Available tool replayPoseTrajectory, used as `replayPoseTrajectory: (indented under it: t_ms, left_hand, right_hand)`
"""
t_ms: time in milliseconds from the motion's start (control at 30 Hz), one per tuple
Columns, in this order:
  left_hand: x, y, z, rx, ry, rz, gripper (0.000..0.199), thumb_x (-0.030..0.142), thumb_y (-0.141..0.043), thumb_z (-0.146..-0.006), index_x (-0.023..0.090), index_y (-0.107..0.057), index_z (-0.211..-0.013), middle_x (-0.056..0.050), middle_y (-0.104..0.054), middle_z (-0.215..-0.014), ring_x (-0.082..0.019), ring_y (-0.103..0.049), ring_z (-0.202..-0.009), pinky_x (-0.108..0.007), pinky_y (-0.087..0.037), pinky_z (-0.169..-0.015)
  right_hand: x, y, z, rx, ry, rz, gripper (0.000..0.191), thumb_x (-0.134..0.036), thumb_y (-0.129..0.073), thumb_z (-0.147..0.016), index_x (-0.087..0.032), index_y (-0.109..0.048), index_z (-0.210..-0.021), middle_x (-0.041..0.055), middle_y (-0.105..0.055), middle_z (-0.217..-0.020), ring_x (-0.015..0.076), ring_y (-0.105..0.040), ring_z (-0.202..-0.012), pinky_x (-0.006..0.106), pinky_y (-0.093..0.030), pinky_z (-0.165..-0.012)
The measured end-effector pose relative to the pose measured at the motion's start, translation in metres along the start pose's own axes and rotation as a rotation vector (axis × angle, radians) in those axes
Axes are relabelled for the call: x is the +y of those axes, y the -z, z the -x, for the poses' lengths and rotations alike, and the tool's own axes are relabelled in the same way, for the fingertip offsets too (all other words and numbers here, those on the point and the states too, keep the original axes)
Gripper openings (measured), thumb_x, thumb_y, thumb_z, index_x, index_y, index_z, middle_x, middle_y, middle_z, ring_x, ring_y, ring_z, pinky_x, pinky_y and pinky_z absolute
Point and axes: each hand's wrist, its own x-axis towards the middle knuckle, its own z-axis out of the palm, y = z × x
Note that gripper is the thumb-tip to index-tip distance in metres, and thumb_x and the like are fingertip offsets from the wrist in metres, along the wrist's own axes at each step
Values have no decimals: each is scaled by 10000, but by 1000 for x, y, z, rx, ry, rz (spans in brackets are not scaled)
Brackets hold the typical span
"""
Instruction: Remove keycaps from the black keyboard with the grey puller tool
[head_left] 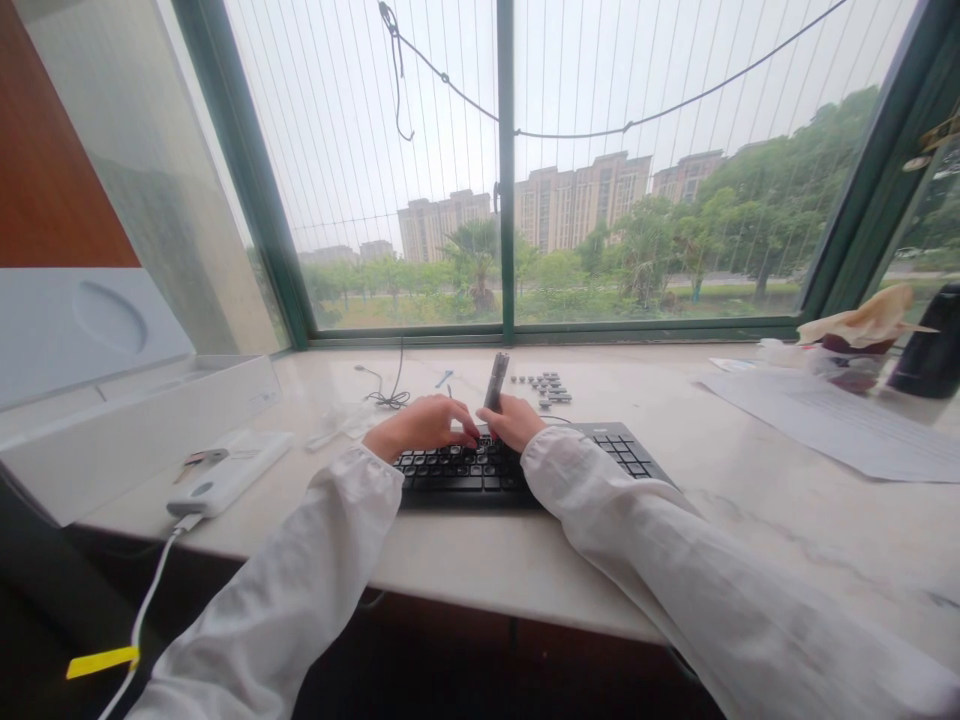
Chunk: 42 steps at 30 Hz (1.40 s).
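A black keyboard [459, 484] lies on the pale table, with some keys in its upper part looking uncovered. My left hand [421, 424] is over its upper keys, fingers bent downward and closed; a thin dark tip shows above the knuckles, and what the fingers hold is not clear. Beside it, my right hand [516, 420] grips a slim dark grey cylindrical tool [496, 380], tilted upright, its lower end close to the keys near my left fingertips. Behind the keyboard sit several loose keycaps [553, 388] in rough rows.
A coiled cable [391, 399] and a small blue tool [444, 378] lie toward the window. At left are a white box [142, 425] and a white power strip [229, 470] with a cord. Papers [832, 420] and a black bottle [930, 342] occupy the right.
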Motion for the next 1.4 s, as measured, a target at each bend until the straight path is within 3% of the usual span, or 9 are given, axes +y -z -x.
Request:
replayPoseTrajectory:
  t_ms: [567, 833, 1133, 1400]
  left_hand:
    - [17, 6, 2, 39, 86, -184, 109, 357, -671, -785, 304, -762, -811, 17, -730, -864, -144, -633, -766, -235, -417, -685]
    - [8, 3, 2, 16, -9, -125, 170, 365, -654, -810, 226, -745, -846, -34, -715, -882, -154, -626, -786, -251, -443, -734]
    - [14, 5, 1, -55, -14, -195, 166, 333, -625, -839, 196, -706, -885, -49, -679, -903, -165, -624, -827, -251, -451, -758]
    - [14, 4, 1, -87, -17, -288, 161, 303, -583, -858, 189, -689, -899, -53, -674, -920, -173, -628, -827, -248, -453, -723]
  right_hand:
    - [0, -4, 0, 35, 47, 19, 236, -336, -496, -852, -170, -635, -758, 40, -658, -672, 171, -591, -685, 242, -372, -636]
    - [-1, -4, 0, 60, 39, 11, 243, -345, -491, -865, -168, -635, -782, 41, -666, -693, 165, -594, -695, 237, -371, -636]
    - [1, -4, 0, 40, 44, 51, 243, -334, -480, -866, -168, -645, -801, 49, -677, -713, 173, -603, -704, 241, -372, -631]
    - [-1, -8, -2, 42, 92, 192, 285, -361, -434, -889, -180, -653, -912, 103, -705, -944, 233, -632, -848, 275, -389, -697]
